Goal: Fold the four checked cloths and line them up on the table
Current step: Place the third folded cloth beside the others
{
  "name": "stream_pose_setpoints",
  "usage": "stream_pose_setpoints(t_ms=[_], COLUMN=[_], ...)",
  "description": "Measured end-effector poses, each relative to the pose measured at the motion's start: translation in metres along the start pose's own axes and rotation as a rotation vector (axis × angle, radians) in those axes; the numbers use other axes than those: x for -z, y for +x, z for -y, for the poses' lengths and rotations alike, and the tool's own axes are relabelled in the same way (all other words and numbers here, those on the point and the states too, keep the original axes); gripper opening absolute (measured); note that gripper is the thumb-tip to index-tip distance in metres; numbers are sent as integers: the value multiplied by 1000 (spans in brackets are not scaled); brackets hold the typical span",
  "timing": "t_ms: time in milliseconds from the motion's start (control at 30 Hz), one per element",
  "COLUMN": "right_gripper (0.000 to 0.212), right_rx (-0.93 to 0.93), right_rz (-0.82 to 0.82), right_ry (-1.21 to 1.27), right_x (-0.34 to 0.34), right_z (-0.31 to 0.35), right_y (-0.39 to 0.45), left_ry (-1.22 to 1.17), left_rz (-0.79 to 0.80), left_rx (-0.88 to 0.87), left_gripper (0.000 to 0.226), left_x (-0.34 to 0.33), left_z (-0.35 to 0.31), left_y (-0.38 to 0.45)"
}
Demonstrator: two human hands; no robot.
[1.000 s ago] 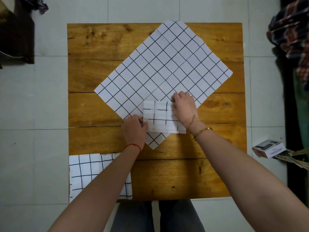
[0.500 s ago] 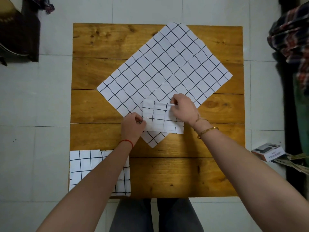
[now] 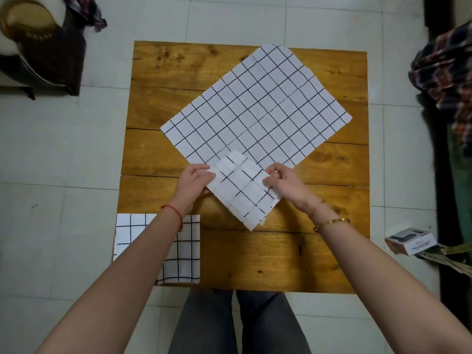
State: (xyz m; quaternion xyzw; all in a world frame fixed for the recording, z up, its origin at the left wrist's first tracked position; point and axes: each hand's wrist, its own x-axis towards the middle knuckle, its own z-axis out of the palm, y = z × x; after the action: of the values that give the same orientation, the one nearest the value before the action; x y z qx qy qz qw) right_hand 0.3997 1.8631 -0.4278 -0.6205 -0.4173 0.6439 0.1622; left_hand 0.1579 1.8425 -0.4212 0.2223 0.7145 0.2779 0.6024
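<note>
Hands, left (image 3: 195, 181) and right (image 3: 284, 183), pinch folded cloth (image 3: 242, 192) edges.

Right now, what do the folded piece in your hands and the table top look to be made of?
Folded piece: looks like thin white fabric with a black printed grid, matte; its layered edges flex and fan slightly between the left hand and right hand. It could be stiff cloth; I can't be sure. Table: wooden planks, amber stain with slight sheen; grain, knots and seams show.
</note>
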Motion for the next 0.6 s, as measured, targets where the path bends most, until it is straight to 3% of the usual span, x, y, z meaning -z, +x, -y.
stream_pose_setpoints(t_ms=[133, 267, 433, 600], right_gripper=[14, 17, 29, 18], right_rx=[-11, -28, -102, -74], right_rz=[13, -11, -27, -81], right_ry=[103, 267, 275, 120], right_x=[-8, -21, -38, -52], right_z=[-9, -19, -37, -59], right_y=[-18, -33, -51, -73], left_ry=[-149, -195, -200, -8], left_rz=[52, 174, 184, 91], left_rx=[113, 256, 251, 155], left_gripper=[42, 27, 17, 3], left_x=[4, 3, -1, 2], left_z=[6, 18, 34, 53], left_y=[-11, -27, -42, -54])
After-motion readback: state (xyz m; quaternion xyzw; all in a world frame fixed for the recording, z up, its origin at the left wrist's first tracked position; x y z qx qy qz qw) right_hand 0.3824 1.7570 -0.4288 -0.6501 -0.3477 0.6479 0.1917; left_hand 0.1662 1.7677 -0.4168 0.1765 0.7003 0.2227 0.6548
